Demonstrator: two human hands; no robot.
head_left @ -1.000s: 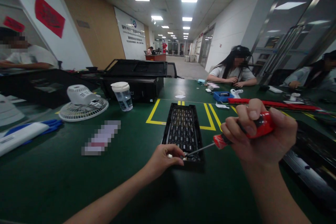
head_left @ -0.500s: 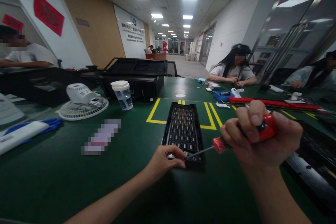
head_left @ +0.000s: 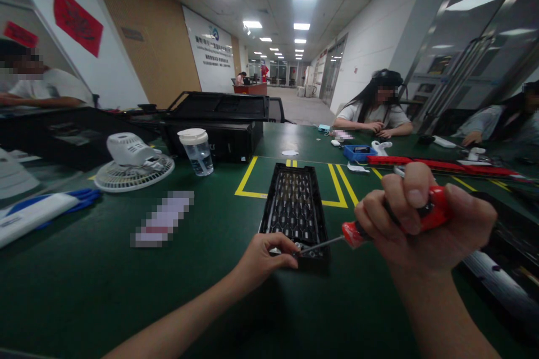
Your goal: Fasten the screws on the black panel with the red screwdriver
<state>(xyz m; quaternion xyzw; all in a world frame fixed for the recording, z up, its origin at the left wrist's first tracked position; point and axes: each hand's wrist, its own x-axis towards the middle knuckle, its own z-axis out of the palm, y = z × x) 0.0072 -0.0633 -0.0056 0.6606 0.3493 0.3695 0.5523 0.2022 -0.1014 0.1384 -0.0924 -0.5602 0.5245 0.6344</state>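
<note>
A: Right hand (head_left: 438, 230) first. State?
B: Closed firmly round the red-and-black handle of a screwdriver (head_left: 351, 234), held above the worktop (head_left: 84, 286). Shaft slopes down and leftward.
A: Where does the tip end?
B: At the near end of a black panel (head_left: 293, 207), right by the other hand's fingertips. Exact contact point too small to make out.
A: And the left hand (head_left: 265, 255)?
B: At the panel's near left corner, thumb and forefinger curved toward each other. Cannot tell whether they grip a small part.
A: Lie of the panel?
B: Flat on the worktop, long side running away from the wearer, hexagon pattern facing up. Far part lies over the yellow tape (head_left: 245, 177) outline.
A: Surroundings?
B: Left of it, a lidded cup (head_left: 196, 154) standing upright, clear liquid inside; next to that, a white fan (head_left: 126, 148), grille down. Beyond, toward the right, a blue tray (head_left: 347, 153) and a seated person (head_left: 393, 119), forearms on the worktop.
</note>
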